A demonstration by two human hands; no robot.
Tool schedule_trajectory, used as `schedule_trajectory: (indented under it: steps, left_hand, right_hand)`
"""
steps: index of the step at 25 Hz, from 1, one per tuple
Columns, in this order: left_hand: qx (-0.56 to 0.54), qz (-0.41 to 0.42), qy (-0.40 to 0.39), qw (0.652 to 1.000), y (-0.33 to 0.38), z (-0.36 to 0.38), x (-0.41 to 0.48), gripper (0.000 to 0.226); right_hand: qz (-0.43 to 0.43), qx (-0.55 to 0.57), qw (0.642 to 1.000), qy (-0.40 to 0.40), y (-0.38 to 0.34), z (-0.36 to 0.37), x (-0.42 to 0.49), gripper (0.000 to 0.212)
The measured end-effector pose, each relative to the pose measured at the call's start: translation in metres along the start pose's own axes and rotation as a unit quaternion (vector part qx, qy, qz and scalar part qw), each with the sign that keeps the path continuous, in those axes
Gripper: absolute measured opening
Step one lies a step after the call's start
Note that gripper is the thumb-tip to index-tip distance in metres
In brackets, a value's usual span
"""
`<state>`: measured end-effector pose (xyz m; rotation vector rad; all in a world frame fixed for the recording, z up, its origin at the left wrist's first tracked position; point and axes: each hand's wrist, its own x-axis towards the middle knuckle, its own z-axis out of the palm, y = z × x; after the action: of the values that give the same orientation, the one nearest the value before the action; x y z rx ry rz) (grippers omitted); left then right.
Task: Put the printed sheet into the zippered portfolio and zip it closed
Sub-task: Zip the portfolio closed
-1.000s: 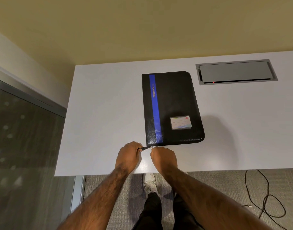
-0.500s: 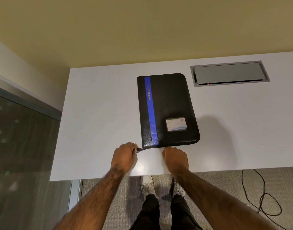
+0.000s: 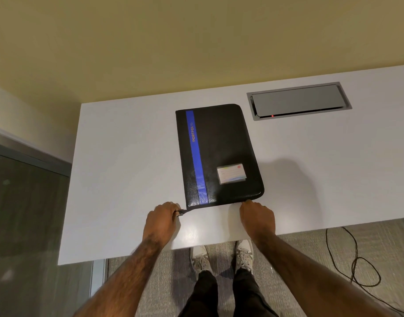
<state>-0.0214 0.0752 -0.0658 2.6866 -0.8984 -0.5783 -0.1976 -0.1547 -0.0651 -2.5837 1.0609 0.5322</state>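
the black portfolio (image 3: 219, 154) lies flat and closed on the white table (image 3: 127, 156), its blue stripe (image 3: 196, 156) running lengthwise and a small label card (image 3: 232, 173) near its lower right corner. the left hand (image 3: 161, 221) sits just off the portfolio's near left corner, fingers pinched shut on the black zipper tail (image 3: 181, 212) sticking out there. the right hand (image 3: 258, 219) is curled at the portfolio's near right corner, fingertips touching the edge; whether it grips anything i cannot tell. the printed sheet isn't visible. a grey cable hatch (image 3: 298, 101) sits beyond the portfolio's far right corner.
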Motion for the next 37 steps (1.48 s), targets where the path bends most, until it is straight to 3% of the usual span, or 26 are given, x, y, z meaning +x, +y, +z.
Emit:
schedule_trajectory:
  steps: [3,11,18,27,31,37]
  left_hand:
    - [0.003,-0.005,0.006,1.0,-0.006,-0.004,0.0,0.023]
    - [0.031,0.019,-0.003,0.999,-0.006,-0.011,0.003,0.023]
    - [0.125,0.083,-0.03,0.988,-0.002,-0.024,0.01,0.016]
    - [0.172,0.084,-0.028,0.981,0.001,-0.026,0.011,0.02]
    - [0.18,0.1,-0.04,0.978,0.006,-0.027,0.016,0.013]
    - [0.182,0.051,-0.093,0.977,0.007,-0.028,0.022,0.019]
  right_hand:
    - [0.042,0.008,0.999,0.018,0.02,-0.004,0.005,0.021]
    - [0.004,-0.028,0.999,0.042,0.054,-0.011,0.02,0.02]
    - [-0.144,-0.126,0.981,0.021,0.088,-0.031,0.053,0.025]
    - [-0.271,-0.138,0.951,0.052,0.107,-0.038,0.095,0.034]
    - [-0.318,-0.18,0.928,0.074,0.105,-0.063,0.125,0.029]
    - [-0.434,-0.264,0.854,0.113,0.105,-0.09,0.158,0.015]
